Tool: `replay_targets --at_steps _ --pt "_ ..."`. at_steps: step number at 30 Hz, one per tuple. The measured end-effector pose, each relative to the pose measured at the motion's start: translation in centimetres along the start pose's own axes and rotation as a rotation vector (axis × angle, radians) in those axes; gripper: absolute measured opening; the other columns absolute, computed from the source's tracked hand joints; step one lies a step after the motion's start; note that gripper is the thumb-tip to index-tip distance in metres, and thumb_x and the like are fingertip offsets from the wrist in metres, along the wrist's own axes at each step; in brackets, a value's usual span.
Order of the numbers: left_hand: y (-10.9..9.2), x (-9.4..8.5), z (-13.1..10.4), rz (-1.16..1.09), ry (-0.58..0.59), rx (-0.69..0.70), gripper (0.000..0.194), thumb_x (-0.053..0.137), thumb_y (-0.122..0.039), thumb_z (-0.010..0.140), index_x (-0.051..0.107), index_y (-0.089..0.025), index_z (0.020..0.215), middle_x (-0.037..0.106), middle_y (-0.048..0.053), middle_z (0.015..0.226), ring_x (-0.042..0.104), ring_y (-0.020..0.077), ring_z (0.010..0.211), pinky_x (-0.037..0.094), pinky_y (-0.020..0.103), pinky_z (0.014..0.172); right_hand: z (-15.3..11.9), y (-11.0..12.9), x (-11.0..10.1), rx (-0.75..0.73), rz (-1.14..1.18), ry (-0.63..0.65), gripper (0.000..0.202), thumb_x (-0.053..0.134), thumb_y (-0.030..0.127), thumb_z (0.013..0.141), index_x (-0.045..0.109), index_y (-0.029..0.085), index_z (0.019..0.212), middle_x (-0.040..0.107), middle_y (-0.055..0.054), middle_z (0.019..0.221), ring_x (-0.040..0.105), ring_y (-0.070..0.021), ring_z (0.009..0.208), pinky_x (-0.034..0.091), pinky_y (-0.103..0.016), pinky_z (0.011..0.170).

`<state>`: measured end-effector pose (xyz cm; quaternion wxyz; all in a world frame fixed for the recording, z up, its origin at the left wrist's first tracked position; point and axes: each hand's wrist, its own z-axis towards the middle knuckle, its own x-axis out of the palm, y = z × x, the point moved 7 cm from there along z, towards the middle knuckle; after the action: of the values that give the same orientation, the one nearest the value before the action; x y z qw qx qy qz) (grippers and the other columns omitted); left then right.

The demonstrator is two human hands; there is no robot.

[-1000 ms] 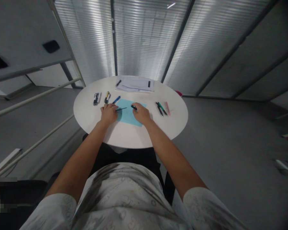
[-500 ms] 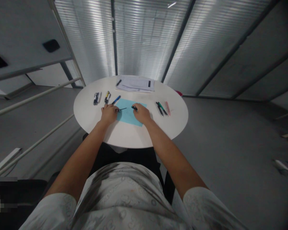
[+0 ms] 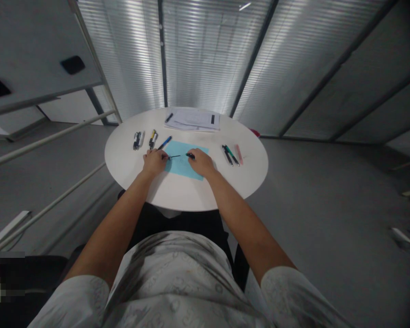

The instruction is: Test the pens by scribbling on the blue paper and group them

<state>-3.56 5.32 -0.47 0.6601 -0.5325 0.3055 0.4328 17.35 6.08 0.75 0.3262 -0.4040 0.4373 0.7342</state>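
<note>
A light blue sheet (image 3: 182,168) lies on the round white table (image 3: 181,200). My left hand (image 3: 153,162), at the sheet's left edge, is closed on a thin dark refill-like stick (image 3: 174,156) that points right over the sheet. Over the sheet's right part, my right hand (image 3: 201,161) is closed round a short black pen part (image 3: 190,156), its end facing the stick with a small gap between them. Just beyond my left hand lies a blue pen (image 3: 165,142).
Several pens (image 3: 137,140) and a yellow-and-black pen (image 3: 153,138) lie at the left. Black and green pens (image 3: 232,155) and a pink one (image 3: 239,154) lie at the right. Papers (image 3: 193,120) with a dark pen are at the far edge. A railing (image 3: 54,133) stands left.
My left hand and the stick have shifted slightly left. The black part in my right hand has turned a little and its tip has moved slightly left.
</note>
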Motion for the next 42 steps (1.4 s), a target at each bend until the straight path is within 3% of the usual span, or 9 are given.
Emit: replay_targets --at_steps 6,10,15,28,34,39,42 --pt "-0.2 -0.3 -0.2 -0.060 -0.030 0.022 0.023 0.060 -0.024 0.089 0.079 -0.023 0.101 0.074 0.016 0.119 0.057 0.0441 0.123 0.040 0.060 0.101 0.2 0.6 0.3 -0.039 -0.036 0.015 0.037 0.053 0.019 0.100 0.069 0.024 0.132 0.064 -0.010 0.132 0.064 -0.0230 0.119 0.051 -0.035 0.101" --pt "-0.1 -0.3 -0.1 -0.081 -0.021 0.017 0.021 0.061 -0.022 0.090 0.079 -0.024 0.102 0.077 0.013 0.115 0.057 0.0414 0.123 0.040 0.058 0.102 0.8 1.3 0.8 -0.057 -0.090 0.052 0.032 0.052 0.031 0.105 0.072 0.024 0.128 0.064 -0.010 0.130 0.066 -0.0234 0.113 0.052 -0.034 0.096" --pt "-0.1 -0.1 -0.1 -0.108 0.006 0.052 0.023 0.060 -0.017 0.092 0.078 -0.019 0.106 0.077 0.013 0.115 0.057 0.0356 0.120 0.037 0.056 0.106 1.3 1.8 0.9 -0.052 -0.153 0.065 0.030 0.050 0.033 0.107 0.073 0.022 0.123 0.065 -0.010 0.128 0.067 -0.0242 0.109 0.052 -0.034 0.089" --pt "0.4 -0.2 0.1 -0.043 -0.026 0.006 0.027 0.065 -0.025 0.088 0.076 -0.024 0.112 0.074 0.013 0.120 0.064 0.0352 0.117 0.048 0.050 0.101 1.4 2.4 1.6 -0.084 -0.323 0.166 0.030 0.045 0.033 0.109 0.063 0.017 0.128 0.062 -0.016 0.132 0.060 -0.0273 0.120 0.049 -0.038 0.095" --pt "0.5 -1.0 -0.1 -0.125 -0.093 -0.021 0.036 0.068 -0.027 0.086 0.071 -0.021 0.122 0.072 0.013 0.122 0.064 0.0319 0.114 0.048 0.046 0.100 1.3 2.5 1.3 -0.078 -0.324 0.115 0.031 0.040 0.030 0.110 0.061 0.013 0.127 0.066 -0.017 0.128 0.061 -0.0278 0.117 0.047 -0.038 0.094" --pt "1.3 -1.6 0.2 -0.330 -0.211 -0.014 0.024 0.061 -0.033 0.090 0.076 -0.021 0.104 0.075 0.012 0.109 0.067 0.0254 0.097 0.050 0.041 0.093 0.8 2.8 0.1 -0.061 -0.242 0.015 0.035 0.035 0.031 0.111 0.059 0.015 0.131 0.069 -0.018 0.122 0.062 -0.0289 0.115 0.045 -0.039 0.096" --pt "1.0 -1.9 0.2 -0.468 -0.250 0.056 0.029 0.058 -0.043 0.091 0.077 -0.021 0.086 0.077 0.009 0.094 0.068 0.0239 0.091 0.051 0.038 0.089 0.5 3.5 -0.2 -0.083 -0.189 -0.020 0.036 0.035 0.033 0.111 0.060 0.016 0.132 0.069 -0.018 0.123 0.062 -0.0281 0.116 0.044 -0.038 0.097"
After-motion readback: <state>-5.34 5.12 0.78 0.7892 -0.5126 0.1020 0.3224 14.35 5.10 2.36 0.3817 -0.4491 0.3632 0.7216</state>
